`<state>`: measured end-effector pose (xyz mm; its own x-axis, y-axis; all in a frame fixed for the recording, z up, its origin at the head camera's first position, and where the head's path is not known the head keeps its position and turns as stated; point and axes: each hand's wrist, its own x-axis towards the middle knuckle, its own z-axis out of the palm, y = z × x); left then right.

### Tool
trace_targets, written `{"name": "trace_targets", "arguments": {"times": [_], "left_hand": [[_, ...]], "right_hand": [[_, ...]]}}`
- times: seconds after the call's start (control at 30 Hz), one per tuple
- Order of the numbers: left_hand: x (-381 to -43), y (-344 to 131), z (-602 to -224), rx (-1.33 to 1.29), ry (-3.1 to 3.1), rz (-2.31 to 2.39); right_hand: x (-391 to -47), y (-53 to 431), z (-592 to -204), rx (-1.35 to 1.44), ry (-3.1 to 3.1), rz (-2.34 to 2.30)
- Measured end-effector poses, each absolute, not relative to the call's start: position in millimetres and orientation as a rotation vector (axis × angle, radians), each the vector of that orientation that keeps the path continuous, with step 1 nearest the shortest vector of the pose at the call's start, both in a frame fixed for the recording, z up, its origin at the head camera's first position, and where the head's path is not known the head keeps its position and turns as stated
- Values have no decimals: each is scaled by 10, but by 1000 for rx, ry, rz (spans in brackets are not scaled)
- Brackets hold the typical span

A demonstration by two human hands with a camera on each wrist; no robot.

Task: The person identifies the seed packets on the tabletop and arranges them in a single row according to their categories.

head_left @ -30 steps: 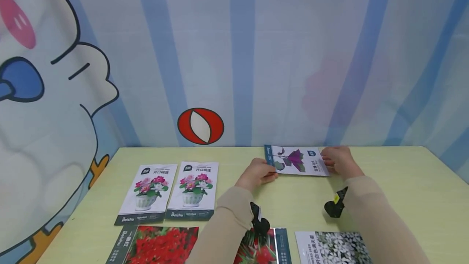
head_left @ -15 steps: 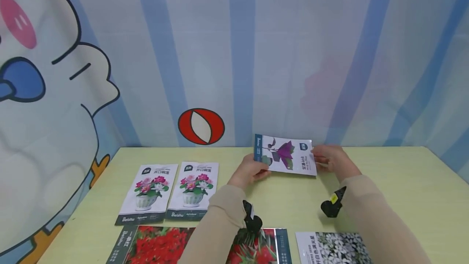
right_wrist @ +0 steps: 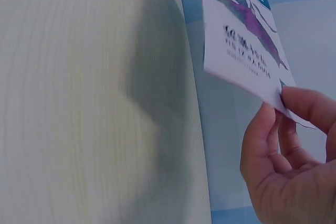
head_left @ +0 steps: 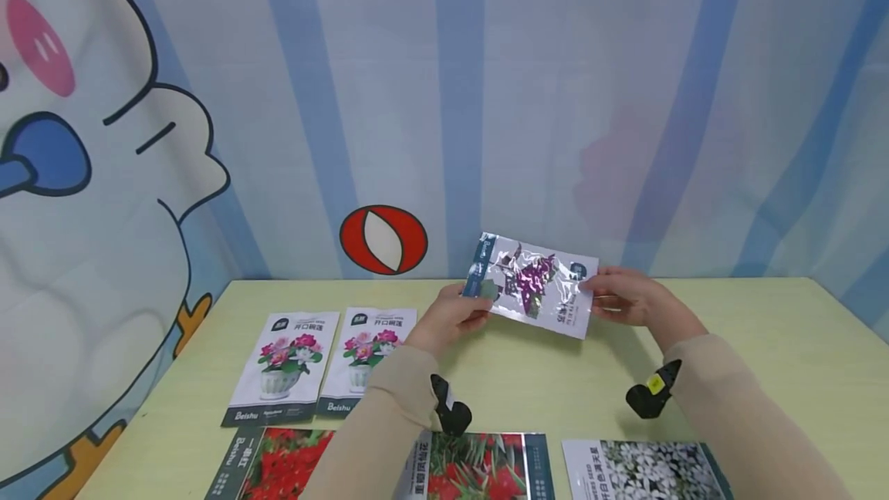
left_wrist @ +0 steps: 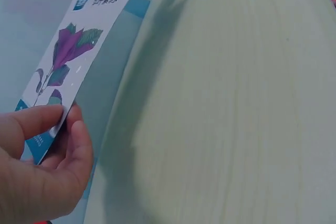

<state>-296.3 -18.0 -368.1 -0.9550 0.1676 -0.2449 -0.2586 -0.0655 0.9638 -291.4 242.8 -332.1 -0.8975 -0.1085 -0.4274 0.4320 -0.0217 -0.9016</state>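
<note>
Raised above the back of the table is a white seed packet (head_left: 531, 284) with a purple flower picture and a dark teal end band, tilted and shiny with glare. My left hand (head_left: 447, 319) pinches its banded end between thumb and fingers; in the left wrist view the thumb lies on the printed face of the packet (left_wrist: 68, 61). The opposite end is pinched by my right hand (head_left: 628, 299). From the right wrist, that hand (right_wrist: 294, 156) shows its thumb on one side of the packet (right_wrist: 247, 40) and curled fingers on the other.
Two white packets with potted pink flowers, one left (head_left: 281, 367) and one beside it (head_left: 357, 353), lie at the table's left. Along the front are two red-flower packets (head_left: 278, 461), (head_left: 479, 469) and a white-flower packet (head_left: 646, 469). A striped curtain (head_left: 542, 99) hangs behind the table (head_left: 757, 353).
Both hands have lifted the purple-flower packet off the table and moved it left. It has tilted, its right end now lower than its left, and glare has appeared on it.
</note>
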Motion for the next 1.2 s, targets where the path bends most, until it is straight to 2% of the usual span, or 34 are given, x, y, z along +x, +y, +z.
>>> {"name": "trace_targets", "arguments": {"times": [0.33, 0.7, 0.97, 1.2], "left_hand": [[-3004, -175, -3515, -287, 1761, 2434], [-2963, -168, -3473, -249, 1813, 2454], [-2939, -225, -3481, -195, 1975, 2360], [-2946, -323, -3526, -194, 1981, 2355]], "right_hand": [[-2799, 2389, -3332, 29, 1914, -1810], [-2600, 2084, -3472, -192, 1943, -1591], [-2544, 1932, -3564, -212, 1873, -1618], [-2549, 1908, -3582, -124, 1929, -1626]]}}
